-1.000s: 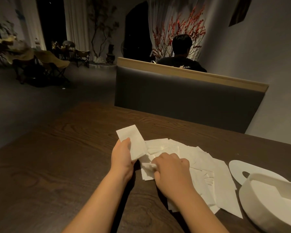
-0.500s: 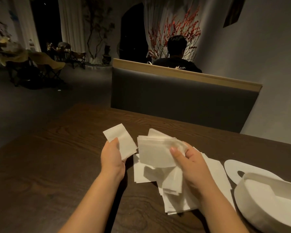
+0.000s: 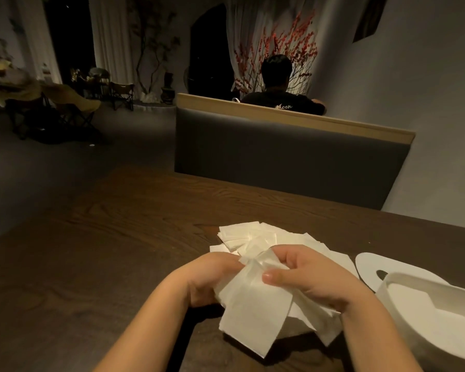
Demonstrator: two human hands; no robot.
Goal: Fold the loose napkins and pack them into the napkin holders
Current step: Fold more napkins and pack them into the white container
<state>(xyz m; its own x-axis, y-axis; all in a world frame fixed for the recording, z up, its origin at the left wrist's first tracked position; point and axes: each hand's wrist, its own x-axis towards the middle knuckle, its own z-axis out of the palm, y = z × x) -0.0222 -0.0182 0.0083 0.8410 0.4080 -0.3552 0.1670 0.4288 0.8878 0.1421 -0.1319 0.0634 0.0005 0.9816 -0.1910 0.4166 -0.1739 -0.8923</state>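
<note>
A white napkin (image 3: 253, 310) hangs between both hands just above the dark wooden table (image 3: 105, 251). My left hand (image 3: 212, 277) grips its left side and my right hand (image 3: 312, 277) pinches its upper right part, thumb on top. Behind the hands a loose pile of white napkins (image 3: 255, 237) lies spread on the table. A white oval napkin holder (image 3: 424, 312) stands open at the right edge, with its flat white lid (image 3: 371, 267) lying beside it. The napkins under my hands are partly hidden.
A grey upholstered bench back with a wooden top rail (image 3: 293, 157) stands right behind the table. A person (image 3: 279, 87) sits beyond it, facing away. A grey wall (image 3: 427, 103) runs along the right. Chairs (image 3: 65, 108) stand far off on the left.
My left hand, which held a folded napkin off to the left, has come in to meet the right hand. Both now hold one napkin, nearer to me than before.
</note>
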